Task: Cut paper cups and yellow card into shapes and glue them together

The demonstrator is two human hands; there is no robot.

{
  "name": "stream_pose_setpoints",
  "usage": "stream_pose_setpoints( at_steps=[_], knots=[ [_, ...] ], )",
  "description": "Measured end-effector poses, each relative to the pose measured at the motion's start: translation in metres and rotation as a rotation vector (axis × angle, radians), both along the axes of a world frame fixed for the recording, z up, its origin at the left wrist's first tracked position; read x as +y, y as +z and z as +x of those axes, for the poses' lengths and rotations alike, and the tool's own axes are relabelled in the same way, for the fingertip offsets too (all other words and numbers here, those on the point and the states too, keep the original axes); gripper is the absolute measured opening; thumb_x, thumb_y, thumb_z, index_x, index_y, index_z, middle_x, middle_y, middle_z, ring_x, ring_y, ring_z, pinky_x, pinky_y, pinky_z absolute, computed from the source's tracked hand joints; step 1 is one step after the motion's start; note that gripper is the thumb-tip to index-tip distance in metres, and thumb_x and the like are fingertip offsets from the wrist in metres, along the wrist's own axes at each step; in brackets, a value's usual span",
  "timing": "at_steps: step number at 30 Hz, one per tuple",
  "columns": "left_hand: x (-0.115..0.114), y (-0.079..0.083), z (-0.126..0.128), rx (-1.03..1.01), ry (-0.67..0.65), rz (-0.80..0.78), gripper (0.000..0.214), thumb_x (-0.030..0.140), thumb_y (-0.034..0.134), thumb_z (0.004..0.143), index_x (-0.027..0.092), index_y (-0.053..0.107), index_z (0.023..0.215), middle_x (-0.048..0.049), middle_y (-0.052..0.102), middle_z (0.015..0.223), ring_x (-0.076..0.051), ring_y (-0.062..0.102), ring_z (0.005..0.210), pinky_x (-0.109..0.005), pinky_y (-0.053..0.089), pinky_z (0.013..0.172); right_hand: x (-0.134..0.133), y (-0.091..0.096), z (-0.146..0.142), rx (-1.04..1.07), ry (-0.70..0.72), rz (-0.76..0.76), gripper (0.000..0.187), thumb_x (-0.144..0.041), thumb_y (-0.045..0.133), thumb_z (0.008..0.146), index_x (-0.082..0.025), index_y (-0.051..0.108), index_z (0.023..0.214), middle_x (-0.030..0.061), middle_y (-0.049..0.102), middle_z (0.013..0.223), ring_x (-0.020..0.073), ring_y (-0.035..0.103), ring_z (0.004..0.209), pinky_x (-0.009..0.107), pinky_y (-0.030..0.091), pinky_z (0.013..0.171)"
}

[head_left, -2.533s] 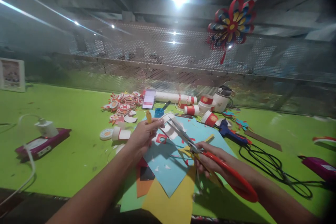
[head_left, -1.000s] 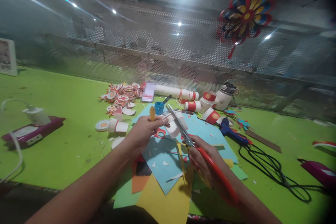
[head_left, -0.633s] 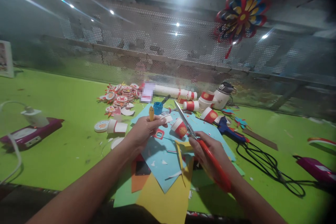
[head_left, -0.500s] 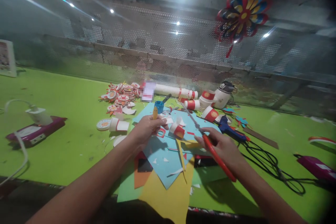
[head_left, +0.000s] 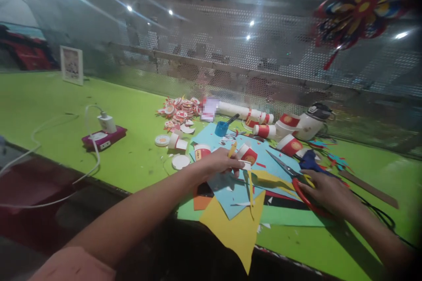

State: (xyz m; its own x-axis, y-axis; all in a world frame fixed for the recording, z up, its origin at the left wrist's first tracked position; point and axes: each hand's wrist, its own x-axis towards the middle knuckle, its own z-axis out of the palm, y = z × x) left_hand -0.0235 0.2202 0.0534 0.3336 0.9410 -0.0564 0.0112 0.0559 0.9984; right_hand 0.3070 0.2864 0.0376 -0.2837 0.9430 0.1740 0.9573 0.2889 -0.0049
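Observation:
My left hand (head_left: pixel 221 163) is closed over the blue paper (head_left: pixel 231 202), pinching a small yellow paper piece (head_left: pixel 232 149) that sticks up above the fingers. A small white piece (head_left: pixel 245 164) shows at its fingertips; whether it is held too, I cannot tell. In my right hand (head_left: pixel 325 189) are scissors (head_left: pixel 281 161) with red handles, their blades pointing up and left over the blue paper. Close to the left hand lie a red and white paper cup (head_left: pixel 247 153) and another cup (head_left: pixel 201 151). Yellow paper strips (head_left: pixel 268 179) lie between the hands.
A blue pot (head_left: pixel 222 128) with a dark stick stands behind the hands. Round paper badges (head_left: pixel 180 113) are heaped at the back left. More cups (head_left: pixel 290 145) and a white jug (head_left: pixel 310 124) stand right. A glue gun (head_left: pixel 309 160) lies beside my right hand; a purple power strip (head_left: pixel 105 138) is left.
The view has swung left, so the table appears further right. The right hand has lowered the scissors and moved away from the left hand, which keeps the yellow piece.

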Motion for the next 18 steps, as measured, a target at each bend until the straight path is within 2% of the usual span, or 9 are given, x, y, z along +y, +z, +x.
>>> stream_pose_setpoints(
  at_steps=[3, 8, 11, 13, 15, 18],
  knots=[
    [0.000, 0.000, 0.002, 0.016, 0.008, -0.006, 0.024, 0.031, 0.064, 0.070, 0.014, 0.054, 0.056, -0.0006, 0.058, 0.052, -0.006, 0.031, 0.043, -0.024, 0.018, 0.044, -0.004, 0.014, -0.006, 0.072, 0.031, 0.020, 0.045, -0.043, 0.052, 0.078, -0.010, 0.068, 0.105, 0.0218, 0.071, 0.092, 0.0380, 0.064, 0.081, 0.043, 0.047, 0.062],
    [0.001, -0.004, 0.003, 0.017, -0.009, -0.021, 0.021, 0.031, 0.060, 0.074, 0.014, 0.055, 0.063, -0.0019, 0.059, 0.056, -0.006, 0.030, 0.043, -0.024, 0.018, 0.044, -0.021, 0.041, -0.039, 0.268, 0.106, 0.040, 0.038, -0.042, 0.050, 0.082, -0.015, 0.069, 0.100, 0.0103, 0.073, 0.087, 0.0247, 0.066, 0.075, 0.034, 0.049, 0.065],
    [0.002, -0.007, 0.002, 0.032, -0.020, -0.016, 0.025, 0.035, 0.060, 0.075, 0.015, 0.054, 0.062, -0.0010, 0.056, 0.054, -0.006, 0.029, 0.043, -0.024, 0.016, 0.044, -0.021, 0.052, -0.058, 0.382, 0.135, 0.050, 0.028, -0.035, 0.052, 0.084, -0.017, 0.071, 0.095, 0.0064, 0.073, 0.088, 0.0199, 0.065, 0.076, 0.029, 0.048, 0.068],
    [0.002, -0.007, 0.003, 0.076, 0.017, 0.017, 0.029, 0.038, 0.061, 0.075, 0.015, 0.053, 0.059, -0.0006, 0.053, 0.053, -0.006, 0.030, 0.044, -0.023, 0.016, 0.044, -0.010, 0.056, -0.064, 0.447, 0.112, 0.058, 0.022, -0.033, 0.056, 0.084, -0.017, 0.072, 0.087, 0.0033, 0.072, 0.082, 0.0181, 0.065, 0.074, 0.028, 0.049, 0.066],
    [0.002, -0.005, 0.004, 0.131, 0.029, 0.012, 0.033, 0.043, 0.060, 0.075, 0.015, 0.054, 0.059, 0.0013, 0.049, 0.050, -0.006, 0.028, 0.042, -0.024, 0.015, 0.043, 0.007, 0.056, -0.062, 0.521, 0.056, 0.066, 0.024, -0.034, 0.056, 0.088, -0.014, 0.069, 0.081, 0.0006, 0.069, 0.072, 0.0150, 0.064, 0.066, 0.027, 0.050, 0.062],
    [0.003, -0.005, 0.004, 0.217, 0.045, -0.010, 0.040, 0.050, 0.058, 0.076, 0.015, 0.055, 0.056, 0.0049, 0.037, 0.043, -0.007, 0.025, 0.041, -0.023, 0.012, 0.043, 0.038, 0.047, -0.046, 0.657, -0.078, 0.143, 0.024, -0.034, 0.053, 0.091, -0.012, 0.062, 0.097, 0.0022, 0.066, 0.091, 0.0156, 0.064, 0.076, 0.031, 0.054, 0.067]
  ],
)
